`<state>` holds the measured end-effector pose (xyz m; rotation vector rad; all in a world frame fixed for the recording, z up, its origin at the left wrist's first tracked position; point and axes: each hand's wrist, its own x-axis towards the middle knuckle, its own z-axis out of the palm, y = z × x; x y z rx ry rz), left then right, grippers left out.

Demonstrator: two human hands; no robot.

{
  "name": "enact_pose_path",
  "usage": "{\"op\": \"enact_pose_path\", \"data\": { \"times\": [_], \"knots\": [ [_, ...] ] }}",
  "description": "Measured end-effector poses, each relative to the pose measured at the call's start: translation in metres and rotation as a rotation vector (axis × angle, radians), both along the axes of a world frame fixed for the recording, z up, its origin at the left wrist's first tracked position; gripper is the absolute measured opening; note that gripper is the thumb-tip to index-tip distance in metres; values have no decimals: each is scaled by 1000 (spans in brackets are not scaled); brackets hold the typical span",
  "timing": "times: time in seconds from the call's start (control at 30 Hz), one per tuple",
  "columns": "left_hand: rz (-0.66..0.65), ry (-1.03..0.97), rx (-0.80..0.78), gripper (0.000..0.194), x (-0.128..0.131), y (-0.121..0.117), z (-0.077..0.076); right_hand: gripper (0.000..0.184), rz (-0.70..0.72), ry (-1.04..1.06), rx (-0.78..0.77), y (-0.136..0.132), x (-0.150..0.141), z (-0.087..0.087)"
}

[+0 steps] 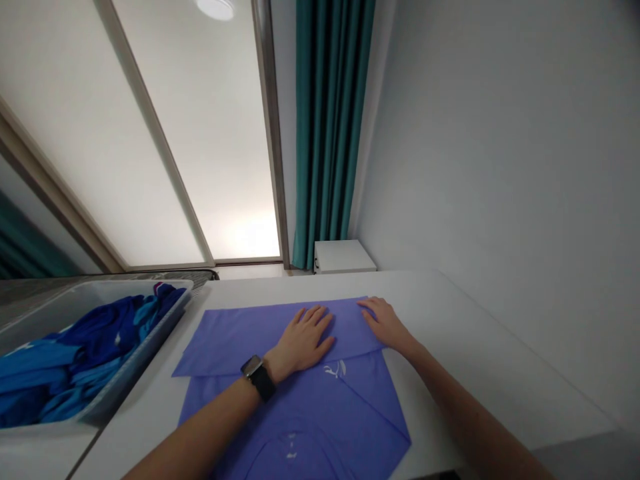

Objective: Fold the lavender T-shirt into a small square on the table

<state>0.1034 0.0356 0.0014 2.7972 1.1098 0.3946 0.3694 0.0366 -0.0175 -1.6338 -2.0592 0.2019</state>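
A purple T-shirt [350,413] lies on the white table [430,293], its neckline toward me and its far part folded over in a wide band. My left hand [303,337], with a dark watch on the wrist, rests flat on that band with the fingers spread. At the band's far right corner, my right hand [387,325] touches the cloth with its fingers extended. A small white logo shows just below the band's edge, between the hands. Neither hand grips the fabric visibly.
A pale plastic bin [100,415] with several blue garments [95,340] stands at the left. Beyond the table are a low white cabinet [345,256], a green curtain [330,133] and frosted sliding doors [200,133]. A grey wall [510,187] borders the right side.
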Motion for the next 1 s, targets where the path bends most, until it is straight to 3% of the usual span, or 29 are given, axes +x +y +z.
{"op": "enact_pose_path", "data": {
  "times": [0.2, 0.37, 0.47, 0.67, 0.83, 1.0],
  "knots": [
    [-182, -30, 53, 36, 70, 25, 4, 41, -203, 313, -3, -1, 31, -7],
    [-188, -82, 60, 22, 102, 35, 0, 35, -239, 241, -96, -5, 41, -6],
    [-164, -146, 36, 17, 110, 33, -6, 27, -215, 200, -174, -12, 42, 1],
    [-172, -146, 27, 16, 111, 28, -15, 21, -134, 330, -438, -25, 36, 14],
    [-198, -146, 45, 13, 113, 22, -4, 13, -120, 518, -518, -25, 32, 16],
    [-330, -88, 43, 35, 120, 6, 11, 13, -156, 666, -457, -24, 30, 16]
  ]
}}
